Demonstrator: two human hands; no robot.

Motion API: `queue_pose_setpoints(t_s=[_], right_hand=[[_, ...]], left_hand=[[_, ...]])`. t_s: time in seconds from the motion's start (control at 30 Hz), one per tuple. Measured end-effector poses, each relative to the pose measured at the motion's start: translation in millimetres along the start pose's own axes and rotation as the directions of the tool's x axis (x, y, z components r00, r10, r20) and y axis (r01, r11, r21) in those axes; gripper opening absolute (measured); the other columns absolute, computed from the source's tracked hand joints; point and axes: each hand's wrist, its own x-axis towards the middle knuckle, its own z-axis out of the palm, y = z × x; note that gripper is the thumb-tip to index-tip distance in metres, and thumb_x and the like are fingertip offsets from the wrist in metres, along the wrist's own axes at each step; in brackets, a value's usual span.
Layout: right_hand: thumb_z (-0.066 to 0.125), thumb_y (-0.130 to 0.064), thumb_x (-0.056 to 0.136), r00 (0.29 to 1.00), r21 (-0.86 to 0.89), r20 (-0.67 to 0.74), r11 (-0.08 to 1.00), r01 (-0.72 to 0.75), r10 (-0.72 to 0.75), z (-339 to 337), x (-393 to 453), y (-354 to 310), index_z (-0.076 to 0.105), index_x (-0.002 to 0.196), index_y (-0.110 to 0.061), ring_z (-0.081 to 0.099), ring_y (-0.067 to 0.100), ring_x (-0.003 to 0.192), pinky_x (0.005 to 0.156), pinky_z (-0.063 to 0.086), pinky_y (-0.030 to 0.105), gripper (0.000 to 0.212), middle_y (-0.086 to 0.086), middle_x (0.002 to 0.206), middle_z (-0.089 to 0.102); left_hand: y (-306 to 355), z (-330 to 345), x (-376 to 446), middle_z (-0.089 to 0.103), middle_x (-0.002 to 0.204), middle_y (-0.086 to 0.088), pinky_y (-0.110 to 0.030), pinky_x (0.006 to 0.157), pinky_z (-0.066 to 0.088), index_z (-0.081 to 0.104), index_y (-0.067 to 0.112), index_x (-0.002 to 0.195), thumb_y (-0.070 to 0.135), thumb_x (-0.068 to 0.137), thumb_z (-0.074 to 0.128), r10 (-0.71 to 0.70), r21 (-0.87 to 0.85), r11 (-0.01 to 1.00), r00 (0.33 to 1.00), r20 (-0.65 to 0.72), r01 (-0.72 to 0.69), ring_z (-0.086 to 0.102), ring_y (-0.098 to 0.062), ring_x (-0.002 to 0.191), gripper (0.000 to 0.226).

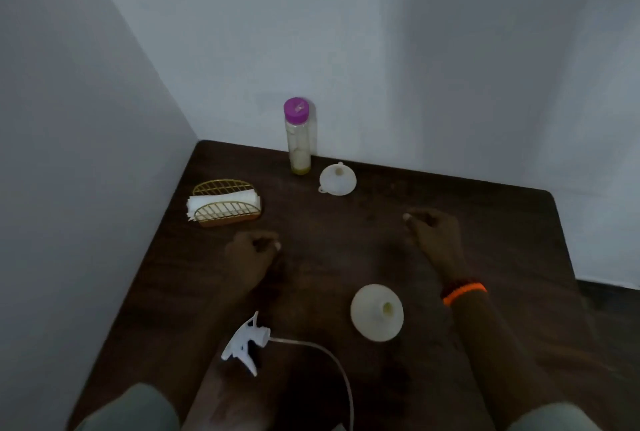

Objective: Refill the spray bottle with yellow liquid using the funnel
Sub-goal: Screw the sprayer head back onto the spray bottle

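Observation:
The spray bottle point(376, 312) stands uncapped on the dark table, seen from above, pale with an open neck. Its white trigger head point(244, 344) with a long tube lies to the left, near my left forearm. A white funnel point(337, 179) lies at the back by the wall. Beside it stands a tall clear bottle with a purple cap point(298, 136), a little yellow liquid at its bottom. My left hand point(251, 254) and my right hand point(433, 231) hover over the table middle, fingers curled, holding nothing.
A gold wire napkin holder point(225, 203) with white napkins sits at the back left. Walls close the table point(502, 222) at the left and rear. An orange band circles my right wrist point(464, 291).

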Motion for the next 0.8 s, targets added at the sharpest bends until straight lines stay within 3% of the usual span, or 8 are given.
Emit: queue_pose_setpoints(t_s=[0.1, 0.17, 0.27, 0.37, 0.43, 0.57, 0.67, 0.8], right_hand=[[0.066, -0.014, 0.093, 0.987, 0.075, -0.036, 0.985, -0.153, 0.156, -17, -55, 31, 0.074, 0.103, -0.005, 0.069, 0.018, 0.077, 0.053, 0.053, 0.020, 0.015, 0.015, 0.092, 0.075], [0.065, -0.011, 0.093, 0.959, 0.113, -0.025, 0.954, -0.278, 0.283, -16, -89, 51, 0.073, 0.100, -0.003, 0.069, 0.024, 0.079, 0.058, 0.055, 0.028, 0.014, 0.019, 0.091, 0.074], [0.065, -0.009, 0.092, 0.929, 0.051, 0.046, 0.928, -0.369, 0.366, -9, -131, 76, 0.071, 0.101, 0.002, 0.069, 0.027, 0.080, 0.063, 0.056, 0.036, 0.015, 0.020, 0.090, 0.073], [0.069, -0.020, 0.091, 0.872, -0.116, 0.196, 0.894, -0.433, 0.448, 4, -167, 89, 0.072, 0.100, 0.001, 0.069, 0.024, 0.076, 0.060, 0.056, 0.033, 0.023, 0.017, 0.090, 0.073], [0.072, -0.027, 0.089, 0.804, -0.198, 0.272, 0.848, -0.492, 0.529, 13, -185, 94, 0.071, 0.102, -0.002, 0.066, 0.021, 0.074, 0.061, 0.056, 0.031, 0.028, 0.013, 0.090, 0.071], [0.070, -0.033, 0.090, 0.670, -0.277, 0.391, 0.775, -0.569, 0.631, 29, -210, 99, 0.067, 0.108, -0.007, 0.060, 0.016, 0.070, 0.064, 0.053, 0.028, 0.031, 0.007, 0.086, 0.063], [0.067, -0.028, 0.092, 0.655, -0.245, 0.427, 0.778, -0.579, 0.623, 37, -218, 103, 0.067, 0.119, -0.003, 0.059, 0.016, 0.066, 0.062, 0.050, 0.028, 0.038, 0.008, 0.082, 0.063], [0.069, -0.021, 0.090, 0.680, -0.234, 0.413, 0.793, -0.563, 0.605, 41, -223, 106, 0.068, 0.116, 0.003, 0.062, 0.018, 0.065, 0.063, 0.053, 0.031, 0.035, 0.012, 0.081, 0.065]], left_hand=[[-42, -22, -49, 0.073, 0.101, 0.009, -0.021, 0.080, 0.056, 0.074, 0.022, 0.105, 0.028, 0.084, 0.078, -0.022, -0.027, 0.999, 0.999, 0.032, 0.023, 0.065, 0.002, 0.088, 0.022], [-64, -29, -73, 0.070, 0.101, 0.008, -0.008, 0.073, 0.046, 0.072, 0.017, 0.110, 0.025, 0.083, 0.080, -0.023, 0.013, 1.000, 0.997, 0.073, 0.022, 0.064, 0.003, 0.088, 0.029], [-84, -30, -98, 0.067, 0.107, 0.001, -0.018, 0.081, 0.043, 0.069, 0.010, 0.118, 0.024, 0.079, 0.084, -0.036, 0.064, 0.998, 0.993, 0.112, 0.029, 0.063, -0.011, 0.098, 0.044], [-92, -32, -111, 0.062, 0.101, 0.010, -0.015, 0.073, 0.042, 0.070, 0.014, 0.118, 0.030, 0.071, 0.089, 0.007, 0.128, 0.991, 0.988, 0.156, -0.027, 0.057, -0.005, 0.090, 0.054], [-96, -33, -115, 0.062, 0.095, 0.014, -0.009, 0.066, 0.038, 0.072, 0.017, 0.114, 0.031, 0.070, 0.090, 0.049, 0.153, 0.985, 0.980, 0.191, -0.079, 0.059, -0.003, 0.085, 0.049], [-99, -30, -119, 0.064, 0.086, 0.012, -0.009, 0.064, 0.037, 0.074, 0.018, 0.106, 0.029, 0.074, 0.086, 0.115, 0.193, 0.968, 0.969, 0.220, -0.159, 0.062, -0.006, 0.080, 0.037], [-101, -26, -118, 0.067, 0.085, 0.007, -0.014, 0.063, 0.038, 0.074, 0.014, 0.101, 0.025, 0.076, 0.084, 0.137, 0.217, 0.959, 0.966, 0.219, -0.185, 0.066, -0.011, 0.081, 0.030], [-104, -21, -117, 0.072, 0.091, 0.001, -0.027, 0.073, 0.047, 0.074, 0.013, 0.100, 0.022, 0.077, 0.082, 0.125, 0.227, 0.958, 0.969, 0.211, -0.173, 0.065, -0.012, 0.082, 0.027]])
